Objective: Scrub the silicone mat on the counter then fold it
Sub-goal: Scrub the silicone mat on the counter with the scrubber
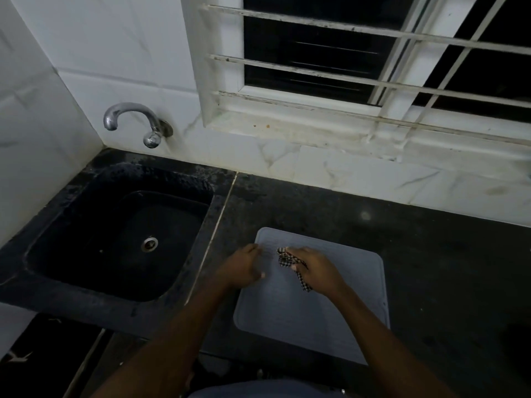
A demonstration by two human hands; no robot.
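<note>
at the far left, a black sink (57,202) is sunk into the dark counter (431,268), with a steel drain (149,244) in its floor. a curved chrome tap (135,122) comes out of the white tiled wall above its back rim. just right of the sink, past a pale seam in the stone, the left hand (244,268) reaches over the left edge of the grey silicone mat (301,311). the mat lies flat on the counter, close to the front edge. the fingers of this hand are loosely extended and hold nothing, their tips at the mat's far left corner; whether they press down i cannot tell. near it but apart, the right hand (313,268) sits over the far half of the mat, fingers curled round a bunched black-and-white checked cloth (287,258). one tail of the cloth trails back under the palm. higher up and to the right, a dark window (344,53) sits behind white bars.
</note>
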